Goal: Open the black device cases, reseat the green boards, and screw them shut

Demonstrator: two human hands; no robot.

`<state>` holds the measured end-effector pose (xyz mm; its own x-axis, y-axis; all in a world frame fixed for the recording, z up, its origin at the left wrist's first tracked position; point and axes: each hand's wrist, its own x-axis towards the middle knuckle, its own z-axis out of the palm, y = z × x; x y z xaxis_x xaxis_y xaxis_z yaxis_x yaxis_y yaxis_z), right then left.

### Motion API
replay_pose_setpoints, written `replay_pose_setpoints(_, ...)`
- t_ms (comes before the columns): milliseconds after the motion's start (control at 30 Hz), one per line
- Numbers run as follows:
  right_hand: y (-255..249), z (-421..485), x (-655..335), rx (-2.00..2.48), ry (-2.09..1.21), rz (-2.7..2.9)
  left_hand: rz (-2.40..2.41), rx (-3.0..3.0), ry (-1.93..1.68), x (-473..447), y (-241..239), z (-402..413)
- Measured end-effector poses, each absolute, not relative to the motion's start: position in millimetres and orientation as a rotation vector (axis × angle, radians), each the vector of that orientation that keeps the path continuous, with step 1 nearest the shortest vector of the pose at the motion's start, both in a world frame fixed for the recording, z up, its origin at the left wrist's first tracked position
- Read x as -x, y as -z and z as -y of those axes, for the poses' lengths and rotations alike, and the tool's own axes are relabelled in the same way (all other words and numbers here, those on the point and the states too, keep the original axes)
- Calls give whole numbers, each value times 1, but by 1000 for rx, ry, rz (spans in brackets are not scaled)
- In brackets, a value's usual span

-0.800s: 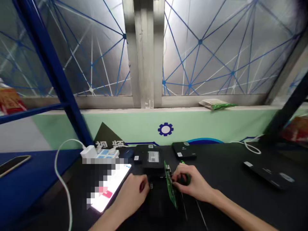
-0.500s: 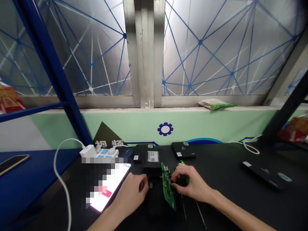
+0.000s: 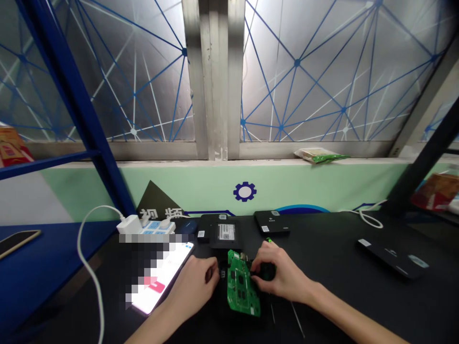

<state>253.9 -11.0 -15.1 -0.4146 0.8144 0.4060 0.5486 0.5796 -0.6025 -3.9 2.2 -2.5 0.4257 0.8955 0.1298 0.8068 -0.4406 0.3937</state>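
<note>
My right hand (image 3: 283, 270) pinches the right edge of a green circuit board (image 3: 243, 289), between thumb and fingers. The board is tilted, with one broad face turned toward me. Beneath it lies a black device casing (image 3: 223, 273), hard to make out against the dark table. My left hand (image 3: 201, 277) is closed, fingertips at the casing's left edge. Two thin metal shafts (image 3: 297, 319) stick out below my right hand; a bright green tip (image 3: 268, 240) shows above it. Their handles are mostly hidden by that hand.
Left of my left hand lies a lit phone (image 3: 163, 277). Behind it is a white power strip (image 3: 158, 228) with a cable. A black labelled part (image 3: 226, 234) and black boxes (image 3: 272, 222) stand at the back; another black box (image 3: 392, 258) lies right.
The circuit board has turned from nearly edge-on to showing its broad face, and tipped down toward the casing. My right hand has shifted slightly left; my left hand has barely moved.
</note>
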Motion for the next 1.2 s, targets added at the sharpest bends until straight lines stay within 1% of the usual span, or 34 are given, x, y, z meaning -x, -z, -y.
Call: replay_pose_setpoints(1200,13,11,-251,1200,-325,2271,-1515,-2376,-403,-1,-8,2)
